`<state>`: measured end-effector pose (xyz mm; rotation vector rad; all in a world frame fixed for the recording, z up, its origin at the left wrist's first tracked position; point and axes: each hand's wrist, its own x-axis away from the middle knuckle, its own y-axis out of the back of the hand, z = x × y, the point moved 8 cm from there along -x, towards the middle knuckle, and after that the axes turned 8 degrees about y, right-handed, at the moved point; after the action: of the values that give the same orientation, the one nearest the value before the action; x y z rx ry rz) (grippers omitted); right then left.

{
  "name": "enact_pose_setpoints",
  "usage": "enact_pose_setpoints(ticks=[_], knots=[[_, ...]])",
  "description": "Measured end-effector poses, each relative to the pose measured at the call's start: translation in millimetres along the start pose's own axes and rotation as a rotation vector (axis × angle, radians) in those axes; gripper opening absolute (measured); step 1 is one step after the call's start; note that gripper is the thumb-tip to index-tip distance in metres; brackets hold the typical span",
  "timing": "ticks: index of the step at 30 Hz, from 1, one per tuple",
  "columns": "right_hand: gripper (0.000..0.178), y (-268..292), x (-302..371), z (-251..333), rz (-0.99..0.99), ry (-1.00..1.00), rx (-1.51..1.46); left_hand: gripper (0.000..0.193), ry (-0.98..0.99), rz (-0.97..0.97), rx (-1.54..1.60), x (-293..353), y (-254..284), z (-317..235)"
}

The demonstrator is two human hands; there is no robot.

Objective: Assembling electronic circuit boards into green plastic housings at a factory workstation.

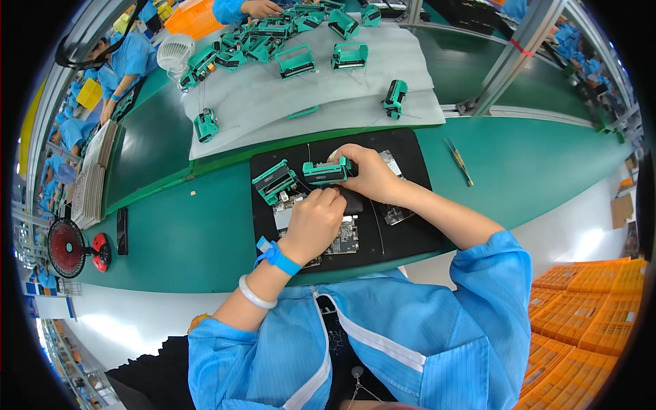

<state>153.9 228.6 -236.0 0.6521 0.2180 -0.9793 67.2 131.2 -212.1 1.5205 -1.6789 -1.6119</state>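
Observation:
My right hand (374, 175) grips a green-and-black plastic housing (322, 173) by its right end, above the black mat (404, 143). Just below the housing, my left hand (316, 220) is closed with its fingertips pinched together; what they hold, if anything, is hidden. A second green-and-black housing (275, 182) lies tilted to the left of the held one. Under and beside my left hand sit circuit boards (348, 236), partly covered by it. Another circuit board (398, 214) lies beneath my right forearm. A thin dark wire (378, 227) runs down the mat between my arms.
Tweezers (462, 164) lie on the green table (533, 171) at right. Beyond, a white foam sheet (355, 96) carries several green housings (295, 63). A red fan (67, 250) and a dark slim object (122, 232) are at left. Orange crates (581, 294) stand at lower right. Co-workers sit nearby.

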Motion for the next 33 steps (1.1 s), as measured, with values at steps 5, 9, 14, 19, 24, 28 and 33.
enact_pose_setpoints(ticks=[5, 9, 14, 19, 24, 28, 33], knots=[[0.033, -5.1, 6.9, 12.5, 0.041, -0.038, 0.077, 0.019, -0.008, 0.009, -0.03, 10.2, 7.2, -10.2], [0.056, 13.8, -6.2, 55.8, 0.2, 0.151, 0.201, 0.019, 0.02, -0.021, 0.048, 13.4, 20.1, -12.2], [0.046, 120.6, -19.2, 29.0, -0.252, -0.093, 0.364, 0.019, 0.086, -0.133, 0.199, 10.4, 47.2, -9.1], [0.034, 145.2, 6.2, -36.5, -0.463, -0.165, 0.659, 0.018, 0.282, -0.06, 0.423, -17.1, 58.0, -20.7], [0.019, 188.8, 26.8, -38.4, -0.644, -0.098, -0.1, 0.025, 0.361, 0.008, 1.007, -33.2, 53.6, -24.8], [0.035, 170.9, 33.0, 37.0, -0.412, -0.058, -0.907, 0.033, 0.384, 0.138, 1.547, -67.6, 60.2, -21.1], [0.056, 134.6, 65.2, 45.6, -0.303, -0.194, -1.12, 0.034, 0.354, 0.381, 1.883, -88.8, 20.4, -49.6]])
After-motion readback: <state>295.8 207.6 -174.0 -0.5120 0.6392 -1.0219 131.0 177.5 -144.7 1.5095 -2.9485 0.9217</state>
